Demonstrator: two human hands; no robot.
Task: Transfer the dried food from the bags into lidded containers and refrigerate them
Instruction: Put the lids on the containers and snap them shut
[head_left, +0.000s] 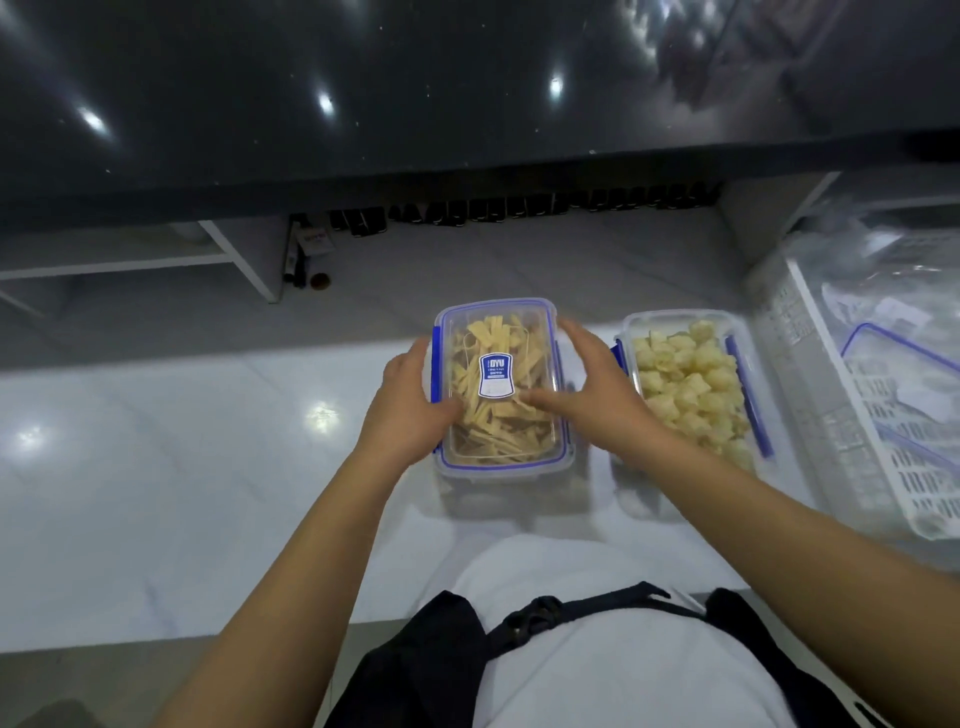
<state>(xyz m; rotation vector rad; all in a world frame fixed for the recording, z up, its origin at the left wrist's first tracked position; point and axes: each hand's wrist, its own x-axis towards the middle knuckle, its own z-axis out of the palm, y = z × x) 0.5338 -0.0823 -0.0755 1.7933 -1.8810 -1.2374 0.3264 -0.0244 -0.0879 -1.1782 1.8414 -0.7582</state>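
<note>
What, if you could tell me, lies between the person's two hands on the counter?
In the head view, the lidded container of pale dried strips sits between the left hand and the right hand; both rest on its lid, thumbs lying across the top.

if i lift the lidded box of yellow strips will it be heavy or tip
The lidded container is probably light: it holds dry, thin strips. It looks rigid and wide-based, so tipping seems unlikely. Its smooth clear plastic may be a bit slippery; the left hand and right hand flank it, which should help.

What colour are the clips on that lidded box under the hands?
Blue, on the clear lidded box; the head view shows them along its sides.
</note>
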